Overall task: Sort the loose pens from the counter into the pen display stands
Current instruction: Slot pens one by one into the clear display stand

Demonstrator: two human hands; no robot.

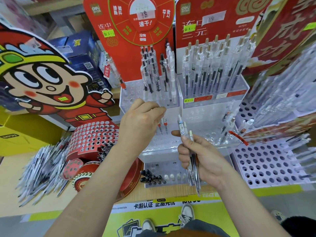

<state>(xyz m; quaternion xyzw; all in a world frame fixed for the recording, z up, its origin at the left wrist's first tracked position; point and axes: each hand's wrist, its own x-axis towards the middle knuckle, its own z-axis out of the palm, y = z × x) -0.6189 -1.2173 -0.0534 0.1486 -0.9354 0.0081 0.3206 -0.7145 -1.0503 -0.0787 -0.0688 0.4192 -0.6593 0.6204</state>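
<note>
Firmly, the right hand (201,156) grips a bundle of clear plastic pens (192,156), fingers curled round the barrels and thumb stretched along them. The bundle's long axis runs steeply. Its writing tips point down towards the front edge of the wooden counter (171,189), and its button ends point up and slightly left, away from the person.

Just to its left, the left hand (138,127) hangs over the clear acrylic tiered pen stand (130,100), fingertips bunched and turned downward. They sit right above two clear pens with red grips (162,125), which stand upright on a middle step. Whether the fingers pinch one cannot be told.

Black-capped pens (152,177) lie in the stand's lowest tier. A second clear stand (242,86), full of upright pens, adjoins it on the right, and beyond that is a lilac perforated stand (265,161). Towards the counter's left edge are a red drum-shaped perforated stand (94,134) and a heap of loose white pens (39,165).
</note>
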